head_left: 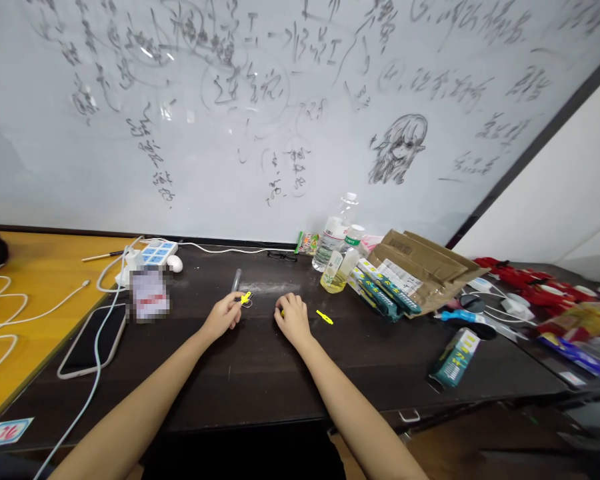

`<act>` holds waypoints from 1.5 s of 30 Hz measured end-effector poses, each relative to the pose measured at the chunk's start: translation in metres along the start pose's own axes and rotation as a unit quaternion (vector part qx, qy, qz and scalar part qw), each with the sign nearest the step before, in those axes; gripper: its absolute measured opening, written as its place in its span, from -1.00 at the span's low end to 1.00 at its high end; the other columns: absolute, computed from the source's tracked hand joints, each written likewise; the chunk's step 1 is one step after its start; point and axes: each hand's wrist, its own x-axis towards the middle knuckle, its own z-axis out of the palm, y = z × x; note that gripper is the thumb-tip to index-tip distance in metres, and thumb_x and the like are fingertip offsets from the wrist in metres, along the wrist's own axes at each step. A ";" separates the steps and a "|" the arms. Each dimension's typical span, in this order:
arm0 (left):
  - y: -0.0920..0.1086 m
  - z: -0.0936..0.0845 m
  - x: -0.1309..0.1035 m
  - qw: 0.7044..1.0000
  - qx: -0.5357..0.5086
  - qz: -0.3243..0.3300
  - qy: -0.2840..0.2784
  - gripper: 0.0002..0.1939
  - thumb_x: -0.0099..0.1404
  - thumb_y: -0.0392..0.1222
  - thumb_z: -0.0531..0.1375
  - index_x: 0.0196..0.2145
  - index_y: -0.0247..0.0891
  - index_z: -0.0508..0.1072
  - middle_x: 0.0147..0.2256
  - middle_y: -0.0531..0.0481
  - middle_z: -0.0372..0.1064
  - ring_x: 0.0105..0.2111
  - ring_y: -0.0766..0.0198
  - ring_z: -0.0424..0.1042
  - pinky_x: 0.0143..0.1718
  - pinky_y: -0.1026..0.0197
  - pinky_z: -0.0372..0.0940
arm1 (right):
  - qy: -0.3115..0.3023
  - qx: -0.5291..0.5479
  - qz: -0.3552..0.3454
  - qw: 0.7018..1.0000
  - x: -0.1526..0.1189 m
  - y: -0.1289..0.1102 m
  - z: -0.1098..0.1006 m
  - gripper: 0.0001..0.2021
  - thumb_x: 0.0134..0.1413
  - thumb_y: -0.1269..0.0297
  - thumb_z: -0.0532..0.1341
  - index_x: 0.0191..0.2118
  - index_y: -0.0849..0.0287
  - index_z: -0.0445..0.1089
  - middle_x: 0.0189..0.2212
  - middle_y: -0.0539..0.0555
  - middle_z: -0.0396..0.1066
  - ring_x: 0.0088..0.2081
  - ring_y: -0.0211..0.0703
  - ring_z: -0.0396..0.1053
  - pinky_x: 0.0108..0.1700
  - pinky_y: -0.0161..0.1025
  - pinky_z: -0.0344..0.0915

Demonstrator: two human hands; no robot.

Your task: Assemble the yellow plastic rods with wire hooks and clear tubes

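My left hand (223, 315) is closed, pinching a small yellow plastic piece (247, 298) with a thin loop beside it. Just behind that hand a clear tube-like object (237, 280) rests on the dark desk. My right hand (293, 316) lies low over the desk with its fingers curled down. A bit of yellow (282, 312) shows at its left side, mostly hidden by the fingers. To the right of this hand, a slim yellow plastic piece (325, 317) lies flat and apart from it.
Bottles (336, 268), green boxes (380, 287) and a cardboard package (423, 267) crowd the back right. One green box (454, 358) lies nearer the front. On the left are a phone (94, 341), a power strip (159, 253) and a white cable (97, 360). A whiteboard (205, 167) stands behind.
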 end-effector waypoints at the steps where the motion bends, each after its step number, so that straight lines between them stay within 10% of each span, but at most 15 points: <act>1: 0.000 0.001 0.001 1.000 -0.020 -0.006 -0.005 -0.64 0.23 -0.07 0.01 -0.06 -0.28 0.23 -0.64 0.20 0.19 -0.72 0.43 0.18 -0.65 0.38 0.12 | 0.000 0.001 -0.001 1.000 0.000 0.000 0.000 -0.93 0.08 0.36 0.07 -0.33 0.13 0.29 -0.28 0.08 0.28 -0.20 -0.09 0.17 -0.13 -0.19 0.07; 12: 0.009 -0.001 0.000 0.999 -0.014 0.024 0.033 -0.70 0.22 -0.13 -0.01 -0.11 -0.25 0.28 -0.68 0.24 0.06 -0.69 0.45 0.07 -0.63 0.40 0.01 | 0.033 0.016 0.052 0.998 0.007 0.013 -0.008 -0.83 0.12 0.41 -0.02 -0.30 0.13 0.30 -0.28 0.09 0.30 -0.21 -0.08 0.19 -0.19 -0.22 0.10; 21: 0.022 -0.003 -0.009 0.963 0.249 0.104 0.012 -0.68 0.27 0.04 0.00 -0.18 -0.14 0.42 -0.32 0.00 0.46 -0.30 0.21 0.43 -0.26 0.28 0.20 | 0.070 0.084 0.168 0.980 0.012 0.046 -0.031 -0.81 0.05 0.42 0.00 -0.25 0.12 0.31 -0.33 0.02 0.32 -0.33 -0.20 0.29 -0.35 -0.31 0.13; 30: 0.023 -0.017 -0.008 0.938 0.245 0.061 0.238 -0.69 0.31 -0.03 -0.06 -0.16 -0.20 0.36 -0.45 0.04 0.39 -0.45 0.28 0.34 -0.42 0.35 0.11 | -0.057 0.007 -0.140 0.988 0.006 -0.016 -0.005 -0.79 0.14 0.32 0.08 -0.12 0.10 0.35 -0.21 0.11 0.32 -0.15 -0.08 0.23 -0.13 -0.21 0.18; 36: 0.016 -0.014 -0.008 0.949 0.248 0.067 0.185 -0.70 0.31 -0.01 -0.05 -0.18 -0.18 0.36 -0.38 0.03 0.41 -0.40 0.26 0.38 -0.36 0.34 0.14 | -0.082 -0.083 -0.181 0.977 0.048 -0.051 0.016 -0.77 0.18 0.45 0.03 -0.15 0.13 0.38 -0.19 0.17 0.31 -0.13 -0.05 0.19 -0.18 -0.18 0.17; 45: 0.012 -0.011 -0.006 0.953 0.267 0.081 0.122 -0.72 0.30 -0.01 -0.03 -0.18 -0.16 0.37 -0.42 0.05 0.41 -0.44 0.29 0.38 -0.36 0.34 0.15 | -0.112 -0.034 -0.208 0.971 0.062 -0.039 0.012 -0.87 0.07 0.49 0.11 -0.37 0.21 0.39 -0.34 0.15 0.37 -0.24 -0.12 0.26 -0.23 -0.26 0.18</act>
